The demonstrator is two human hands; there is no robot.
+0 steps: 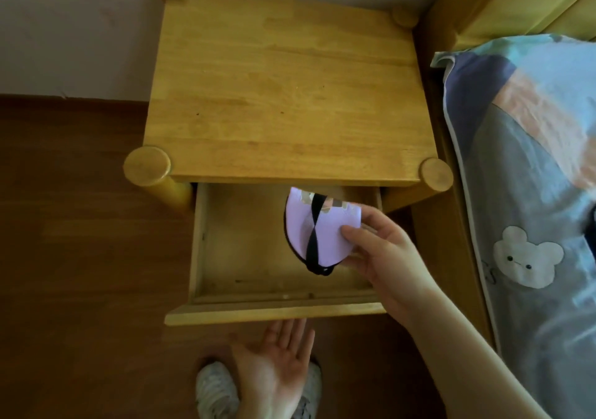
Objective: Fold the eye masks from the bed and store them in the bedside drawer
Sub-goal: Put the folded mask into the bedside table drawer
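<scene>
No legible text, label, brand, number or sign appears anywhere in the view. The folded lilac fabric eye mask with a black elastic strap (pixel 317 228) carries small pale markings near its upper edge, too blurred to read. The grey patchwork bed cover (pixel 529 192) bears only a white bear-face appliqué (pixel 527 262), without lettering.

A pale wall (pixel 71 47) meets a dark wood floor (pixel 80 241). A light wooden nightstand (pixel 283 96) stands beside a bed (pixel 532 192) with patterned bedding.
</scene>
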